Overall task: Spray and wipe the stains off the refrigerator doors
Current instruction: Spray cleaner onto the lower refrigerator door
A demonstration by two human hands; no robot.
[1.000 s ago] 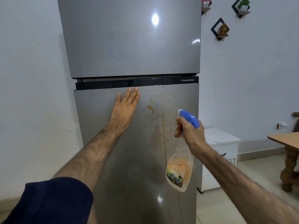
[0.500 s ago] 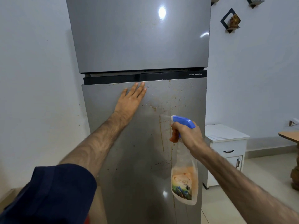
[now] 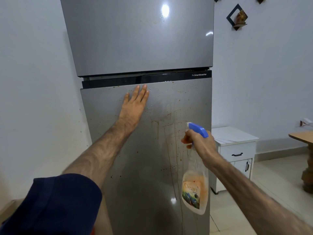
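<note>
Our right hand (image 3: 200,143), gripping the spray bottle (image 3: 194,187), has swung its nozzle rightward and the stains (image 3: 171,133) between our hands now run thinner (spraying nearly done), left hand (image 3: 134,106) still flat, empty.

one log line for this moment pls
phase: spraying | left hand: flat on lower door | right hand: holds spray bottle | orange stains: unwiped

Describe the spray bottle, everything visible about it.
The spray bottle is translucent plastic with a blue trigger head and a white nozzle aimed at the stained lower refrigerator door. Its label reads "Clean". Little orange-tinted liquid shows inside. It hangs roughly upright, body below the right hand, which grips its neck. Nothing else touches it.
</note>
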